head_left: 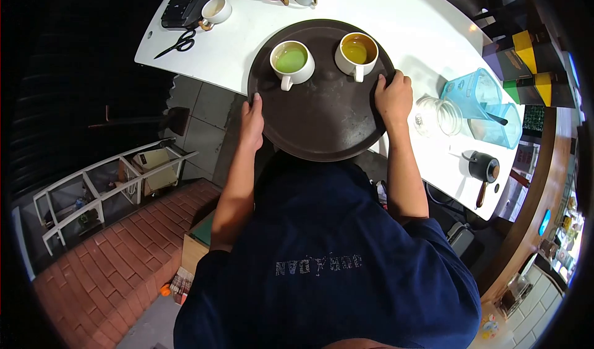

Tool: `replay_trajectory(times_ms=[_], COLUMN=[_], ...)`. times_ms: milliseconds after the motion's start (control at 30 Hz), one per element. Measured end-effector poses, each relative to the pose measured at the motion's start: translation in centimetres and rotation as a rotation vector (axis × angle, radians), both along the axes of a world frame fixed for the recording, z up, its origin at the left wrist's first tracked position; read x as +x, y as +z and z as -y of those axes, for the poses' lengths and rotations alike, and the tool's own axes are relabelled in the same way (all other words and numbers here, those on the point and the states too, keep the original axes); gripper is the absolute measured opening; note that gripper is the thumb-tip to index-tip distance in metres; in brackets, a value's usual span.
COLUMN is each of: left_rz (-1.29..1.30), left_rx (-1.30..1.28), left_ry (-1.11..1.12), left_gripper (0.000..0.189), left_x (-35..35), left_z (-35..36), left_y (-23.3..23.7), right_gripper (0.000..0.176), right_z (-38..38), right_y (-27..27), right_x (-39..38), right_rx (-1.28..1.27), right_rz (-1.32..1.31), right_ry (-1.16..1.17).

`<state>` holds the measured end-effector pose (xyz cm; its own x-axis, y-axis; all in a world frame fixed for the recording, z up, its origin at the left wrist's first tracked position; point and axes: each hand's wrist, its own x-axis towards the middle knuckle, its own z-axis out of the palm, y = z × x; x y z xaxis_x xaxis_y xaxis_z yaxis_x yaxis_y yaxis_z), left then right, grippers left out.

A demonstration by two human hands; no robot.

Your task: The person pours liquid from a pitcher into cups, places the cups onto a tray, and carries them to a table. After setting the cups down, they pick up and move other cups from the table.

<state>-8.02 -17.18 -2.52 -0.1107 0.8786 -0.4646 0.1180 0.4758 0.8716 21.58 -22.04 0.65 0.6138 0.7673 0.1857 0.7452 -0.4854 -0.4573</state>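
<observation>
The round matte dark-brown tray [322, 117] half overhangs the smooth white counter [408, 21]. The left hand [252, 123] clasps its rim, thumb on top and fingers hidden. The right hand [393, 98] curls its fingers together over the opposite rim. On the tray stand the glossy white green-filled cup [292, 62] and the amber-filled white cup [357, 53].

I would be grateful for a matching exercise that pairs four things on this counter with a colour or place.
Things:
1. left cup
2. right cup
3. scissors
4. blue pitcher

Colours and places:
a. holds amber liquid
b. lies left of the tray
c. holds green liquid
d. stands right of the tray

Pairs: 1-c, 2-a, 3-b, 4-d
</observation>
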Motion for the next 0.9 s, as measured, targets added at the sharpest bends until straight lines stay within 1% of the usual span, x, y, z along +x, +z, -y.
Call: replay_trajectory(times_ms=[33, 67, 133, 167, 300, 367, 433, 500, 567, 633, 700, 733, 767, 833, 867, 900], left_rz=[-0.061, -0.065, -0.096, -0.144, -0.114, -0.106, -0.075, -0.04, -0.033, -0.033, -0.034, -0.045, -0.055, -0.091, -0.132, -0.173], left_rx=[0.005, 0.007, 0.016, 0.039, 0.073, 0.056, 0.052, 0.048, 0.067, 0.072, 0.08, 0.085, 0.09, 0.11, 0.126, 0.118], left_ry=[0.095, 0.098, 0.028, 0.058, 0.06, 0.106, 0.104, 0.1, 0.084, 0.117, 0.163, 0.13, 0.1, 0.137, 0.157, 0.197], left_gripper=[0.058, 0.058, 0.052, 0.049, 0.051, 0.054, 0.056, 0.059, 0.059, 0.058, 0.056, 0.056, 0.056, 0.057, 0.059, 0.066], left_x=[0.8, 0.9, 1.7, 1.9, 1.2, 0.2, -1.2, -2.9, -5.0, -7.1, -9.8, -11.3, -12.8, -15.9, -17.5, -19.1], left_z=[0.1, 0.3, 0.7, 0.8, 0.9, 1.1, 1.2, 1.2, 1.1, 0.9, 0.5, 0.2, 0.0, -0.5, -0.7, -0.8], left_y=[0.1, 0.4, 3.0, 2.9, 3.1, 3.0, 3.4, 3.6, 3.4, 3.5, 4.2, 5.2, 6.1, 7.1, 7.5, 7.8], right_gripper=[0.03, 0.03, 0.028, 0.026, 0.025, 0.025, 0.025, 0.027, 0.028, 0.028, 0.03, 0.03, 0.029, 0.027, 0.027, 0.026], right_z=[-0.1, -0.2, -0.2, -0.1, 0.6, 1.0, 1.3, 1.5, 1.4, 1.4, 0.9, 0.7, 0.4, -0.4, -0.9, -1.4], right_y=[0.2, -0.1, -0.9, -1.1, -0.9, -0.3, 0.2, 0.6, 0.4, 0.9, 1.7, 1.9, 2.1, 2.6, 2.7, 2.9], right_x=[-0.1, 0.1, 0.6, 0.7, 0.1, -0.8, -1.9, -3.3, -4.9, -7.0, -9.5, -10.8, -12.1, -15.0, -16.4, -18.0], right_rx=[-0.01, -0.008, 0.097, 0.112, 0.165, 0.166, 0.164, 0.19, 0.226, 0.255, 0.227, 0.225, 0.231, 0.232, 0.224, 0.233], right_rz=[-0.016, -0.02, -0.003, -0.03, -0.081, -0.104, -0.126, -0.214, -0.206, -0.203, -0.552, -0.549, -0.713, -1.041, -1.038, -1.041], right_ry=[0.004, 0.008, 0.023, 0.02, 0.044, 0.056, 0.068, 0.1, 0.115, 0.14, 0.135, 0.151, 0.146, 0.136, 0.154, 0.171])
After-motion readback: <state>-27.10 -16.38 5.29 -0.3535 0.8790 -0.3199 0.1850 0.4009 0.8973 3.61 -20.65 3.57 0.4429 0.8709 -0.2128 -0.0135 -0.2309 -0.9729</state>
